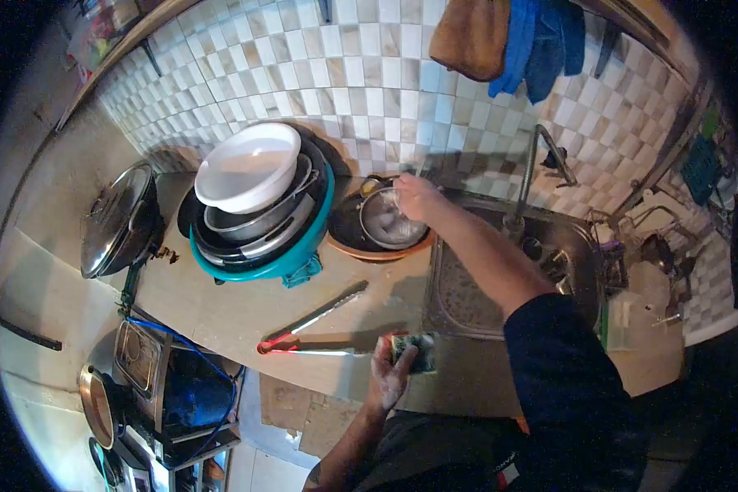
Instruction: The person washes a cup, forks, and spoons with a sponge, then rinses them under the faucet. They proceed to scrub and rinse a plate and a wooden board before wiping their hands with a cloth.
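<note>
My left hand (389, 375) pinches a dark green, pale-edged rectangular sponge (423, 353) between thumb and fingers, just in front of the near-left corner of the stainless-steel sink (467, 310). If those whitened fingers are slippery, I could lose it. My right hand (416, 198) is at the rim of a round grey metal pot (381, 223) with whitish contents, left of the sink; whether those fingers pinch or merely rest, I cannot tell. The pot sits inside a wide orange-rimmed bowl (379, 256), so leaning on its edge could tip it and spill. Farther left of the sink, red-ended metal tongs (312, 318) spread their 2 arms; my left forearm could snag them. Farthest left, a white plastic bowl (250, 195) tops pans in a round teal plastic basin (258, 271); a bump could topple that stack.
</note>
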A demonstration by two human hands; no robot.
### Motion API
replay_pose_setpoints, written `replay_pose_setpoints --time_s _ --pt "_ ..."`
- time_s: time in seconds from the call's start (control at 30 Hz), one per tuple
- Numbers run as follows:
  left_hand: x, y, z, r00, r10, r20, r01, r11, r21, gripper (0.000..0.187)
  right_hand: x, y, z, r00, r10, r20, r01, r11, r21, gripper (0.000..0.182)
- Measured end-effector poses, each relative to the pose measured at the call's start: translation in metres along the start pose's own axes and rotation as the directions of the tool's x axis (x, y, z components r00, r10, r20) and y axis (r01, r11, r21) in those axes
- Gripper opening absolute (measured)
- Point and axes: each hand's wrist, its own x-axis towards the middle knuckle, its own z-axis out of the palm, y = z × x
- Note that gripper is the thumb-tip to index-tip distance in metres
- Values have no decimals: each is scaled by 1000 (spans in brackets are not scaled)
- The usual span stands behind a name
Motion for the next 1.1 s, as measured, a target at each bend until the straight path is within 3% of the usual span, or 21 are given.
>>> replay_pose_setpoints --time_s 0.03,0.07,0.13,0.17,0.27,0.3,0.33,0.4,0.43,0.5,0.53,0.57,0.6,0.63,0.67,0.73,0.8,0.87,1.0,1.07,1.1 --pt "-3 2 3 1000 -8 -10 8 1000 -26 26 -16 -9 -1 969 -231 93 249 898 -362 13" --pt "-5 10 6 997 -61 -36 60 998 -14 27 -31 -19 -5 882 -396 256 461 613 -641 11" --pt "-6 16 14 1000 -9 -7 9 994 -113 28 -58 -32 -27 647 -407 644 597 -255 -761 9" --pt "-4 20 22 1000 11 27 -6 987 -161 29 -73 -23 -37 513 -536 670 738 -123 -663 11" --pt "-9 66 55 958 120 259 -162 975 149 37 -146 -59 -32 812 21 584 531 391 -752 33" --pt "-10 90 74 926 149 347 -265 911 316 39 -193 -89 -43 924 75 375 238 654 -718 33" --pt "-11 108 93 896 110 430 -281 890 358 41 -191 -14 -55 824 -437 361 559 521 -645 34" --pt "-4 132 135 811 83 579 -406 792 456 43 -245 5 -91 984 -38 171 115 878 -466 37" --pt "2 141 160 756 88 648 -506 706 495 44 -285 -16 -108 971 192 141 -125 916 -382 38" --pt "13 162 231 607 61 792 -760 334 557 43 -324 49 -140 998 -20 58 37 951 -307 33" --pt "21 160 263 531 66 845 -823 280 495 42 -339 80 -154 1000 -13 4 14 972 -235 30" --pt "30 155 295 498 -17 867 -820 315 477 41 -359 93 -169 999 -6 -50 -2 987 -160 28" --pt "32 156 339 363 -48 931 -896 256 362 39 -387 79 -185 988 123 -96 -126 992 -19 25" --pt "33 150 379 320 -133 938 -904 255 345 39 -412 72 -202 960 252 -124 -237 963 129 23" --pt "32 141 416 280 -215 936 -909 254 331 38 -430 84 -215 951 273 -145 -232 941 248 22" --pt "51 88 472 62 -196 979 -936 330 126 39 -459 112 -235 933 313 -176 -202 863 463 20" --pt "67 17 528 -62 -171 983 -888 459 24 40 -486 118 -249 906 335 -259 -180 858 481 21" --pt "75 -62 577 -79 -204 976 -904 428 16 42 -510 113 -260 870 367 -328 -137 821 555 23" --pt "86 -217 621 63 -480 875 -994 47 97 45 -547 125 -271 768 498 -402 -83 700 709 23" --pt "92 -311 619 236 -494 837 -961 9 276 44 -557 128 -274 704 548 -452 -54 675 736 23" --pt "92 -315 618 212 -520 827 -962 37 270 43 -564 109 -276 672 555 -490 -15 672 740 22"
